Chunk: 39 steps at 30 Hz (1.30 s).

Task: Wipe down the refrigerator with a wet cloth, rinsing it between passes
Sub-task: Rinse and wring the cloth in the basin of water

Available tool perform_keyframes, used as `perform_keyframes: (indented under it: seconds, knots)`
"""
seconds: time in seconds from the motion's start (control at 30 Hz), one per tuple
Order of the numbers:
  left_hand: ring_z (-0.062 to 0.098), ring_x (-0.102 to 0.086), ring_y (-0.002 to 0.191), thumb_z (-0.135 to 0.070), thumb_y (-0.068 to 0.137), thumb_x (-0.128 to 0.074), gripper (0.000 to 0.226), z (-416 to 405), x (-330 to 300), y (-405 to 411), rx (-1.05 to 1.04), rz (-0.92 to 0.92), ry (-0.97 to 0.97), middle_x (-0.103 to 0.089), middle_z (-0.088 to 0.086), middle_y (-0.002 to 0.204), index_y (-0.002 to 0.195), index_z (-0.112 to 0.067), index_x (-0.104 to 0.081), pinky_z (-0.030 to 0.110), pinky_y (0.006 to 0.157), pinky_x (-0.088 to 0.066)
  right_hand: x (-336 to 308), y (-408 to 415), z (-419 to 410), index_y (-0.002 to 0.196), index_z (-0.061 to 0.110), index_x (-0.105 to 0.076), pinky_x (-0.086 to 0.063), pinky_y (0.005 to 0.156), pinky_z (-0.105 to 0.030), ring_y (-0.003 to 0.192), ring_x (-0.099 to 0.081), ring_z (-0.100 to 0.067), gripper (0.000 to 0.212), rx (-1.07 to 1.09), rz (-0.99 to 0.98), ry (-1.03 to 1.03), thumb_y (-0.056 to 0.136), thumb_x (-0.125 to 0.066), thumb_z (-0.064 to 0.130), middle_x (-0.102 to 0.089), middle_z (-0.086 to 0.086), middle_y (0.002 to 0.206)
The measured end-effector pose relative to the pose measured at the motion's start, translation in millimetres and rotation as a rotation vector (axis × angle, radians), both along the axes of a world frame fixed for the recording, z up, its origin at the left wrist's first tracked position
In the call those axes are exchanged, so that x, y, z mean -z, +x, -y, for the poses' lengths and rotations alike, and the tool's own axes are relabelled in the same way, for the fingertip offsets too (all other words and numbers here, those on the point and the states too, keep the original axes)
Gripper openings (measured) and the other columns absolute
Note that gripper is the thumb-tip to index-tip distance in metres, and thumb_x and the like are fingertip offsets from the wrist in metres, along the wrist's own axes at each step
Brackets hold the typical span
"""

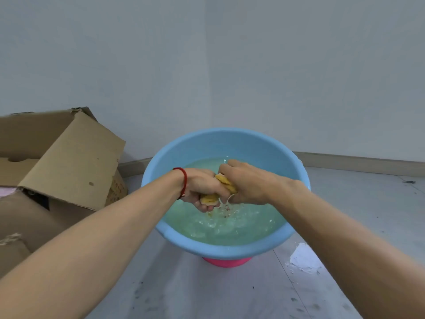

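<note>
A yellow cloth [226, 181] is twisted tight between both my hands above a blue basin [174, 155] filled with cloudy water. My left hand [202, 187], with a red string on its wrist, grips the near end of the cloth. My right hand [246, 183] grips the far end. Water streams from the cloth and splashes into the basin below. Most of the cloth is hidden inside my fists. The refrigerator is not in view.
The basin sits on a pink base [226, 262] on a grey floor [207, 291] in a room corner. An open cardboard box [69, 162] stands close on the left. A white patch [303, 259] marks the floor at the right.
</note>
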<state>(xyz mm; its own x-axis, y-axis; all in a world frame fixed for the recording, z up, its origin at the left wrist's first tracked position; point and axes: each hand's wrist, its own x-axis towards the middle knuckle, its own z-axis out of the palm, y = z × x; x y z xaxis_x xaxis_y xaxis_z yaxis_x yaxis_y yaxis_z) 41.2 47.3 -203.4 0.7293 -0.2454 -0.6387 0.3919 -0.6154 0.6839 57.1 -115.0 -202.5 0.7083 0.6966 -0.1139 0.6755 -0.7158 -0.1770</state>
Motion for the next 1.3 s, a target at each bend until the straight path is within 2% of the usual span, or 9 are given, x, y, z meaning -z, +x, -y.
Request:
perform_keyframes:
  seconds: [0.17,0.3,0.43,0.6,0.7,0.8,0.93,1.13,1.3]
  knots:
    - [0.025,-0.062,0.064,-0.008,0.075,-0.066,0.014,4,-5,4,0.178,0.712,0.536,-0.058,-0.001,0.064,0.071,-0.018,-0.057,0.029,0.056,-0.048,-14,7,34,0.119,0.008,-0.069,-0.05,0.085,-0.037,0.094,-0.061,-0.022,0.044,0.296,-0.867,0.748,0.084,-0.062,0.033,-0.068,-0.013,0.109]
    - [0.024,-0.057,0.074,0.001,0.073,-0.064,0.028,5,-2,4,0.31,1.364,0.349,-0.055,-0.002,0.081,0.094,-0.017,-0.068,0.031,0.06,-0.043,-1,2,40,0.114,0.015,-0.071,-0.055,0.072,-0.035,0.09,-0.061,-0.024,0.048,0.314,-1.244,0.937,0.088,-0.066,0.055,-0.065,-0.012,0.105]
    - [0.023,-0.05,0.066,-0.005,0.078,-0.067,0.01,14,-4,1,0.354,1.583,0.312,-0.053,0.002,0.079,0.083,-0.011,-0.061,0.032,0.055,-0.042,7,-10,27,0.125,0.002,-0.059,-0.061,0.079,-0.054,0.109,-0.069,-0.045,0.057,0.198,-1.578,1.083,0.084,-0.075,0.039,-0.066,-0.029,0.121]
    - [0.03,-0.053,0.062,0.002,0.079,-0.064,0.021,3,7,7,0.419,1.381,0.576,-0.051,0.004,0.076,0.085,-0.014,-0.053,0.044,0.053,-0.05,-6,-10,19,0.094,0.007,-0.058,-0.046,0.043,-0.022,0.055,-0.056,-0.018,0.01,0.265,-1.208,0.769,0.096,-0.068,0.006,-0.065,-0.013,0.074]
    - [0.032,-0.057,0.07,0.002,0.076,-0.059,0.03,7,11,3,0.373,1.138,0.676,-0.055,0.004,0.075,0.086,-0.022,-0.043,0.041,0.055,-0.044,-6,-9,7,0.078,0.007,-0.059,-0.047,0.046,-0.025,0.047,-0.056,-0.016,0.014,0.302,-0.84,0.514,0.087,-0.068,0.001,-0.061,-0.006,0.059]
    - [0.032,-0.061,0.078,-0.003,0.078,-0.059,0.014,10,16,3,0.286,0.901,0.721,-0.063,0.006,0.08,0.086,-0.014,-0.058,0.036,0.057,-0.043,2,-9,-8,0.063,0.011,-0.058,-0.048,0.052,-0.023,0.043,-0.058,-0.014,0.018,0.322,-0.442,0.196,0.079,-0.066,0.01,-0.058,0.005,0.042]
    - [0.025,-0.054,0.06,-0.007,0.078,-0.065,0.013,12,12,5,0.242,0.628,0.689,-0.055,0.004,0.063,0.07,-0.013,-0.057,0.026,0.047,-0.04,7,-12,-18,0.09,0.013,-0.056,-0.037,0.047,-0.028,0.072,-0.06,-0.029,0.017,0.222,-0.08,0.028,0.083,-0.07,0.018,-0.049,0.003,0.067]
    - [0.02,-0.033,0.054,-0.011,0.075,-0.076,0.017,10,-3,6,0.18,0.185,0.323,-0.038,0.005,0.066,0.085,-0.012,-0.062,0.026,0.05,-0.036,11,-13,-21,0.16,0.006,-0.005,-0.039,0.067,-0.041,0.101,-0.065,-0.043,0.104,0.183,0.111,-0.014,0.085,-0.077,0.012,-0.059,-0.017,0.114]
    - [0.023,-0.059,0.073,-0.015,0.074,-0.073,0.022,18,3,3,0.147,0.515,0.626,-0.057,-0.002,0.076,0.09,-0.021,-0.059,0.031,0.06,-0.048,7,-8,-13,0.162,0.017,0.016,-0.05,0.089,-0.042,0.117,-0.06,-0.038,0.13,0.094,-0.058,0.076,0.081,-0.085,0.024,-0.038,-0.013,0.145]
